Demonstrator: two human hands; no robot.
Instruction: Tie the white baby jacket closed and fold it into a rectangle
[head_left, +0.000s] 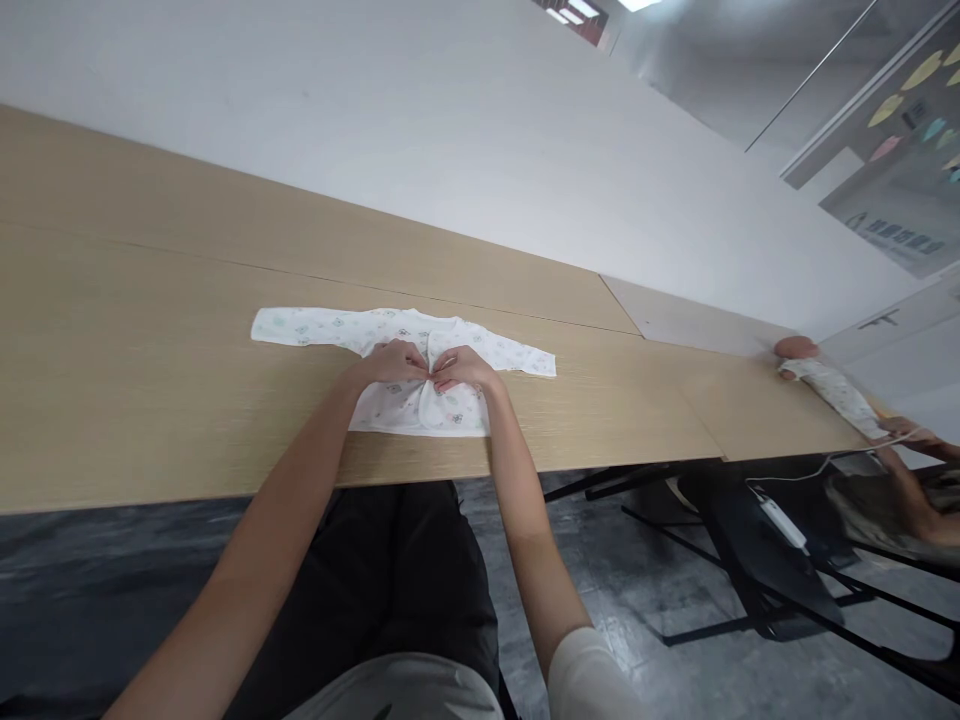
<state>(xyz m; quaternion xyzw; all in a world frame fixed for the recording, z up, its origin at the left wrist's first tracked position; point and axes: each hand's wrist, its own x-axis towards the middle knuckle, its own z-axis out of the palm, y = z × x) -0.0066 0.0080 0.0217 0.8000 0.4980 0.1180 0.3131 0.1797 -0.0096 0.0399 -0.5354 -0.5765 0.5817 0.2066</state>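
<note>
We are working at a light wood-grain table (187,400) and are positioning both hands over 1 white long-sleeved baby shirt (390,406). The shirt is lying front side up near the table's near edge—its neckline is facing the white wall (450,120), its hem is facing us, and its 2 sleeves are extending to either side. Small printed motifs are covering the fabric.

With our left hand (397,362), we are pinching the fabric at the middle of the front opening; the fingers are closing on it. With our right hand (463,368), we are gripping the same spot from the other side. The 2 sets of fingertips are meeting there, and the cloth is puckering around them.

At the far right end of the table, 1 doll (832,390) is lying in a white patterned garment. A co-worker's hands (911,432) are resting at its lower end; we are not able to tell their grip. Below, 1 black folding chair (780,585) is supporting a white power strip (784,522)—a white cable (795,478) is running up from it.
</note>
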